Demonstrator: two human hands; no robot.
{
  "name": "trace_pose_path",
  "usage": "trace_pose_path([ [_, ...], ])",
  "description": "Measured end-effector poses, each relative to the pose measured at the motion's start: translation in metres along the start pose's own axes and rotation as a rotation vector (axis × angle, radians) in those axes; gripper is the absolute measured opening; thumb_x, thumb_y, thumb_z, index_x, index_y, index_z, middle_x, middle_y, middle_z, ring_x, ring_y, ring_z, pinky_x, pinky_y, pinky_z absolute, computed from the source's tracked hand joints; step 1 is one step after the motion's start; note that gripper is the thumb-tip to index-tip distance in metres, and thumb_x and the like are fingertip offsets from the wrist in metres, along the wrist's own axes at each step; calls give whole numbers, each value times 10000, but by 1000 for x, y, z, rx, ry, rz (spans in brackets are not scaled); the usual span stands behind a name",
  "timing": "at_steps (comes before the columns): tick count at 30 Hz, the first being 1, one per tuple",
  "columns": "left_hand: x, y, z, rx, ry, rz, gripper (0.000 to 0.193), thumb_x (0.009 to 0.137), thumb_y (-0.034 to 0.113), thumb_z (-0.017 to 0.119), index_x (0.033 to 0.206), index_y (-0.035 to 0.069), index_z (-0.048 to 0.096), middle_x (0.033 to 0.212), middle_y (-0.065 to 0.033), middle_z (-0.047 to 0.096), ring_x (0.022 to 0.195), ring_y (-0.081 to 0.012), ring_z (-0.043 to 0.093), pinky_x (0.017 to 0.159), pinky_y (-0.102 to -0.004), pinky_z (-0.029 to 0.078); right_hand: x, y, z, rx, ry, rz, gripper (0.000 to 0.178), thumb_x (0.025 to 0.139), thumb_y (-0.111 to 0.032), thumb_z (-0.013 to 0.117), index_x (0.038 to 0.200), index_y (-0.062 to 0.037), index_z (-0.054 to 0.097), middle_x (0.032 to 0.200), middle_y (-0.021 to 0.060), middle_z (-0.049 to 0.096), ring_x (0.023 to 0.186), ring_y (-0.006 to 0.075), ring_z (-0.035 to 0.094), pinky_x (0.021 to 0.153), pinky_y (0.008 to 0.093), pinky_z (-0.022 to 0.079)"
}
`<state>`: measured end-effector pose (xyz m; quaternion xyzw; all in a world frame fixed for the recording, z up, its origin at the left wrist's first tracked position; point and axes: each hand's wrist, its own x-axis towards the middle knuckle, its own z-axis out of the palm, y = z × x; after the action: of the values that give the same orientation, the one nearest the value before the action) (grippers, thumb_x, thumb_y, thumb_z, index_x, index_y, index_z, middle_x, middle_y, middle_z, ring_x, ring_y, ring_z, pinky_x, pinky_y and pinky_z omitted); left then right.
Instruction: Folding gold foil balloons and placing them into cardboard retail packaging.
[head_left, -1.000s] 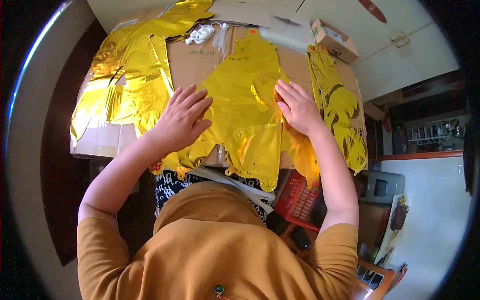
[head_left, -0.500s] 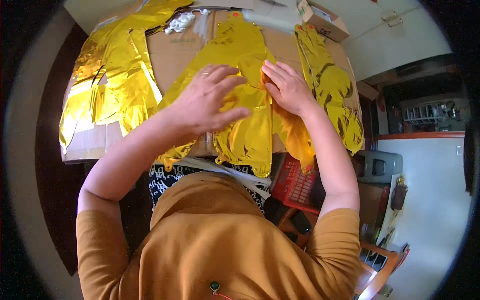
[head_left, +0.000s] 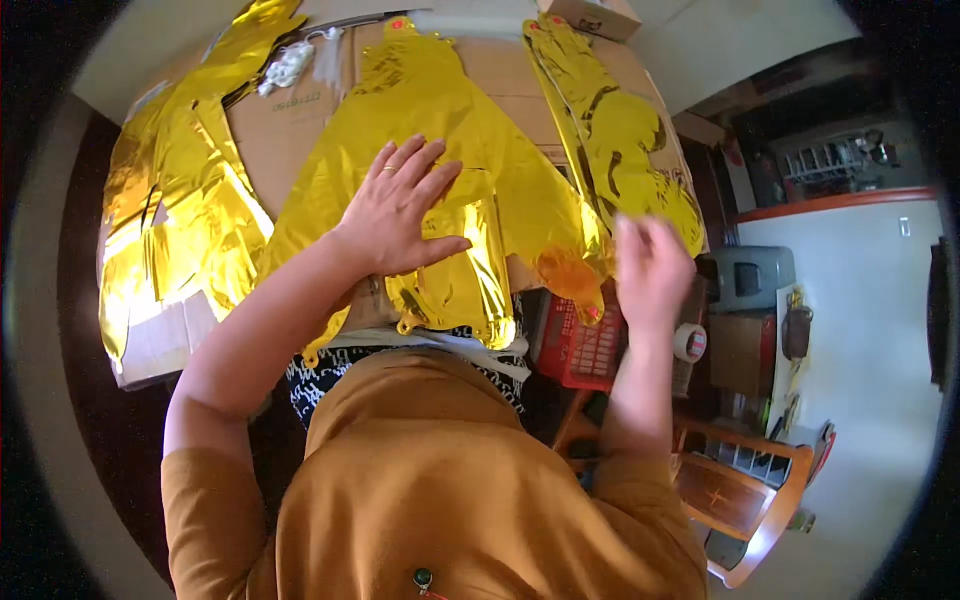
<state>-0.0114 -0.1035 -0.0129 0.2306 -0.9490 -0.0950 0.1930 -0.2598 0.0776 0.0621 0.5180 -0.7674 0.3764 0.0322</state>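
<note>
A flat gold foil balloon (head_left: 425, 110) lies spread over the cardboard in front of me, with one part fanned out to the right and an orange-tinted tip (head_left: 570, 275) over the near edge. My left hand (head_left: 405, 205) rests on its middle, fingers stretched and apart, holding nothing. At the fanned-out part's right end is my right hand (head_left: 655, 265), its fingers curled and smeared by motion. Whether they grip the foil cannot be made out. A crumpled gold foil balloon (head_left: 625, 130) lies to the right, and more gold foil (head_left: 190, 180) is heaped on the left.
The cardboard (head_left: 285, 140) forms the work surface, with a white cord bundle (head_left: 287, 68) near its back. A small carton (head_left: 600, 15) stands at the back right. Below the near edge are a red basket (head_left: 575, 350), a tape roll (head_left: 689, 342) and a wooden chair (head_left: 735, 495).
My right hand has moved right and nearer to me, and the middle balloon's folded part now spreads out to the right. My left hand has settled flat on the foil. The whole view has shifted.
</note>
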Motion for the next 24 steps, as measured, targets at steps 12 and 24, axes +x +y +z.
trace_pose_path([
  [12,4,0,-2,2,-41,-26,892,792,625,693,1470,99,452,1532,-194,393,1451,-408,311,1202,-563,212,-65,-4,19,328,-34,438,196,906,-166,740,878,18,677,751,33,659,689,81,548,613,248,427],
  [24,-4,-13,1,155,-158,55,813,693,279,712,1398,-46,468,1576,-214,305,1496,-383,223,1245,-505,132,-22,-50,52,523,-682,-456,169,838,-188,761,888,-41,695,1066,118,740,1052,270,692,1036,498,469],
])
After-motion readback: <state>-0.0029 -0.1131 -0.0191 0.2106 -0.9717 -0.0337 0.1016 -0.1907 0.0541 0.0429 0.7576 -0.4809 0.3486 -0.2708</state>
